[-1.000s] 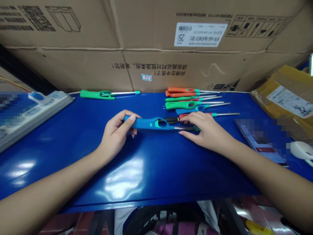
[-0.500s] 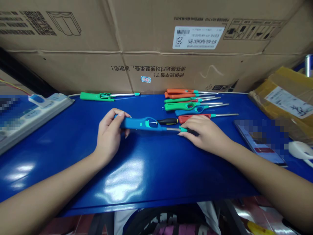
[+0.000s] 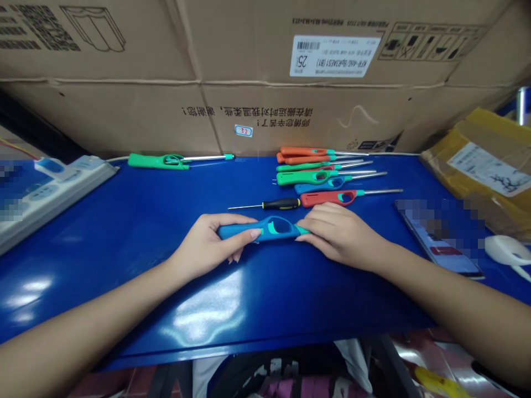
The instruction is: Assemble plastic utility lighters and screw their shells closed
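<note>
Left hand: closed around the handle of a blue lighter, held over the table. Right hand: lighter's teal front end gripped. Beyond the hands: black-handled screwdriver, laid flat; red lighter, placed near the right hand; green lighter, set apart by the cardboard.
</note>
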`<state>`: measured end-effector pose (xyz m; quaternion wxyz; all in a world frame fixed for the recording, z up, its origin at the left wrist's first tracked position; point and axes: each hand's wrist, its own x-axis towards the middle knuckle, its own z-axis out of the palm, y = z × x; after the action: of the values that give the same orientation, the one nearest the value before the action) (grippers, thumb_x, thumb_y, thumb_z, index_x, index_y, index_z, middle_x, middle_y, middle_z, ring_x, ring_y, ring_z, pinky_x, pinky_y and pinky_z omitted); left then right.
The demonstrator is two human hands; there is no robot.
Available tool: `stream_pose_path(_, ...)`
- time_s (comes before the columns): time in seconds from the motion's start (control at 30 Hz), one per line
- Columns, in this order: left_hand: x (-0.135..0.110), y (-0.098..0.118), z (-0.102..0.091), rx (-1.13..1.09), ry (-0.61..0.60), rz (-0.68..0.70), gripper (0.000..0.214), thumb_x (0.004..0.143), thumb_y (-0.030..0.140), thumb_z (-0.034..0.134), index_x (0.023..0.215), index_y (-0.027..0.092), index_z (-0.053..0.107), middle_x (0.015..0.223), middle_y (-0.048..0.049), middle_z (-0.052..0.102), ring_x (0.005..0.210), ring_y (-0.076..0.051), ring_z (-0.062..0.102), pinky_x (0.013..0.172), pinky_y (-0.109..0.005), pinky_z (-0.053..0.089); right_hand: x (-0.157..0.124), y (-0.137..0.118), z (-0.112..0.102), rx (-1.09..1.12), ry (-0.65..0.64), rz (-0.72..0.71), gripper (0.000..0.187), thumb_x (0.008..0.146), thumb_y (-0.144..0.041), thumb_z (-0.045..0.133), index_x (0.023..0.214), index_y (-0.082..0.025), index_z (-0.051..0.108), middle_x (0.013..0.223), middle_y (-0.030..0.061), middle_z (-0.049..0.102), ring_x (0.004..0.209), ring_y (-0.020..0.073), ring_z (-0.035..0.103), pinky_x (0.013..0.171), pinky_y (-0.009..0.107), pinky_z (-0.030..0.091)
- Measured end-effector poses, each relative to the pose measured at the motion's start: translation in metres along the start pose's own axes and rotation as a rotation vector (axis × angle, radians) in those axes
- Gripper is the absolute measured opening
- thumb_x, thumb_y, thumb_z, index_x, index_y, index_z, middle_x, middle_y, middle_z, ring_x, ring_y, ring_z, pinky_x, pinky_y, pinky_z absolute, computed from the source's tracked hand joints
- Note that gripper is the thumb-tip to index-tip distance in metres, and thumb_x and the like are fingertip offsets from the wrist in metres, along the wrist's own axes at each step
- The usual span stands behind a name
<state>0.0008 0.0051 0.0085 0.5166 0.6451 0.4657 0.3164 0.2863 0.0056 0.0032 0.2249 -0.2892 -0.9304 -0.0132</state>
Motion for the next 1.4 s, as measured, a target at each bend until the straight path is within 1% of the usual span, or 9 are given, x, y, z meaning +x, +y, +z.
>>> stream_pose_path(0.13,-0.004,0.005,0.002,-0.039,0.010,-0.082,0.035,0.084,0.048,0.079,0.097,0.015,0.079,0.045,0.0023,0.059,0.036,-0.008,0.047,0.037,-0.017,0.039,-0.001,-0.003,0.006,0.006,0.068,-0.032,0.021,0.103,-0.027,0.057,0.104,-0.012,0.072,0.087,0.0110,0.075,0.080,0.0215,0.066,0.078,0.037,0.054)
stream_pose_path(0.37,-0.009,0.005,0.007,-0.097,0.028,-0.190,0.036,0.083,0.048,0.080,0.096,0.015,0.080,0.045,0.0005,0.060,0.036,-0.009,0.046,0.036,-0.018,0.035,-0.004,-0.006,0.008,-0.025,-0.010,-0.062,0.021,0.104,-0.026,0.054,0.105,-0.015,0.072,0.087,0.0100,0.074,0.080,0.0212,0.064,0.080,0.038,0.053)
stream_pose_path(0.5,-0.012,0.008,0.007,0.006,0.048,-0.103,0.036,0.084,0.048,0.078,0.100,0.016,0.080,0.044,0.0029,0.059,0.036,-0.009,0.047,0.037,-0.018,0.038,-0.003,-0.004,0.008,-0.027,0.019,-0.078,0.020,0.103,-0.025,0.054,0.105,-0.014,0.071,0.086,0.0103,0.074,0.079,0.0217,0.062,0.077,0.038,0.053)
stream_pose_path(0.6,-0.014,0.007,0.006,0.148,0.070,0.066,0.032,0.088,0.046,0.076,0.103,0.019,0.080,0.052,0.0022,0.066,0.041,-0.011,0.056,0.042,-0.019,0.045,-0.001,-0.003,0.008,-0.001,0.019,-0.061,0.018,0.103,-0.024,0.055,0.103,-0.014,0.070,0.086,0.0102,0.073,0.080,0.0223,0.062,0.079,0.039,0.053)
stream_pose_path(0.73,-0.014,0.000,0.007,0.379,0.094,0.457,0.024,0.090,0.035,0.077,0.111,0.023,0.080,0.101,-0.0039,0.081,0.086,-0.018,0.076,0.082,-0.026,0.061,0.004,-0.009,0.001,0.096,-0.065,0.075,0.014,0.101,-0.029,0.058,0.103,-0.019,0.068,0.095,0.0093,0.071,0.090,0.0228,0.066,0.083,0.038,0.054)
stream_pose_path(0.83,-0.014,-0.004,0.009,0.437,0.033,0.614,0.025,0.094,0.025,0.072,0.120,0.024,0.076,0.110,-0.0051,0.078,0.097,-0.017,0.075,0.091,-0.027,0.060,0.005,-0.016,-0.003,0.123,-0.119,0.111,0.022,0.102,-0.034,0.058,0.115,-0.020,0.067,0.107,0.0102,0.073,0.097,0.0239,0.069,0.084,0.039,0.056)
stream_pose_path(1.03,-0.014,-0.006,0.010,0.322,0.013,0.522,0.046,0.100,0.027,0.064,0.145,0.023,0.057,0.123,-0.0072,0.074,0.113,-0.019,0.070,0.106,-0.032,0.054,0.000,-0.015,-0.003,0.167,-0.113,0.136,0.029,0.106,-0.026,0.048,0.131,-0.021,0.061,0.109,0.0093,0.070,0.095,0.0210,0.071,0.080,0.033,0.059)
stream_pose_path(1.23,-0.012,-0.008,0.009,0.191,0.089,0.500,0.038,0.091,0.023,0.076,0.128,0.021,0.068,0.127,-0.0075,0.073,0.120,-0.021,0.068,0.112,-0.034,0.050,-0.002,-0.008,-0.001,0.172,-0.061,0.168,0.038,0.100,-0.028,0.058,0.137,-0.020,0.058,0.114,0.0120,0.062,0.101,0.0248,0.066,0.087,0.040,0.059)
stream_pose_path(1.4,-0.013,-0.011,0.008,0.204,0.101,0.507,0.041,0.089,0.022,0.078,0.129,0.023,0.068,0.129,-0.0073,0.073,0.122,-0.021,0.068,0.113,-0.035,0.050,0.000,-0.008,-0.002,0.184,-0.037,0.166,0.036,0.098,-0.025,0.062,0.132,-0.018,0.059,0.113,0.0121,0.061,0.103,0.0253,0.064,0.088,0.039,0.058)
